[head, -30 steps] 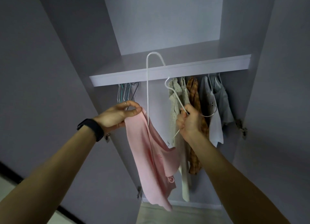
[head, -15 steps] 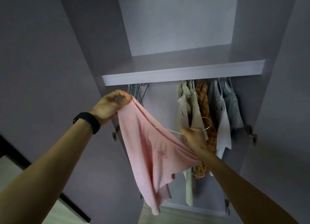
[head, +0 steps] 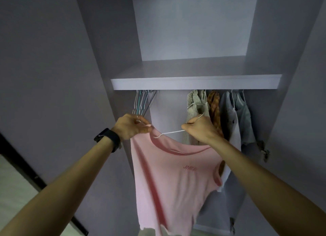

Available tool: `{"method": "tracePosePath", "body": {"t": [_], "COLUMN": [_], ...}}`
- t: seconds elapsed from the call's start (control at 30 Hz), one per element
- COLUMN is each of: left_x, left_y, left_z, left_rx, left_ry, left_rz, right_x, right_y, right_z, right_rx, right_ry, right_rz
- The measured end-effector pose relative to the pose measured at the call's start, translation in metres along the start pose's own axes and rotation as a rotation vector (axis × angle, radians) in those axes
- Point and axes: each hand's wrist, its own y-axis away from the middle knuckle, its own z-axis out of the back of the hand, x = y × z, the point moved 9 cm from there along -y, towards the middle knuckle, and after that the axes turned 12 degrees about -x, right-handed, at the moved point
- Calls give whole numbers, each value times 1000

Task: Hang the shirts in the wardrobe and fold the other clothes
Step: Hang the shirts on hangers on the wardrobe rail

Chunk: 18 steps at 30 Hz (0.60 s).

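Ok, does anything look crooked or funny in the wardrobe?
Only the pink shirt: it droops lopsided, with just one end of the white hanger at its neck. The left hand pinches its collar; the right hand grips the hanger.

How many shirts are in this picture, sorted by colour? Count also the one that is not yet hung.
pink shirt: 1
beige shirt: 1
orange checked shirt: 1
white shirt: 1
grey-green shirt: 1
Total: 5

Dim lilac-grey wardrobe (head: 194, 32) with shelf (head: 195, 83); pale floor (head: 15, 191) lower left.
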Motion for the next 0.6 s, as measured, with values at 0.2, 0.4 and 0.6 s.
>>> {"method": "tracePosePath", "body": {"t": [0.2,0.4,0.6], "left_x": [10,34,60], "left_y": [13,16,28], "left_z": [-14,-25,-36], "left_rx": [79,44,121], "left_ry": [489,259,240], "left_rz": [195,225,221], "right_x": [0,-15,-26], "right_y": [-2,-1,2], "right_z": [0,1,-3], "right_rx": [-2,-27,-7], "right_ry": [57,4,34], "right_rz": [19,-65,-62]}}
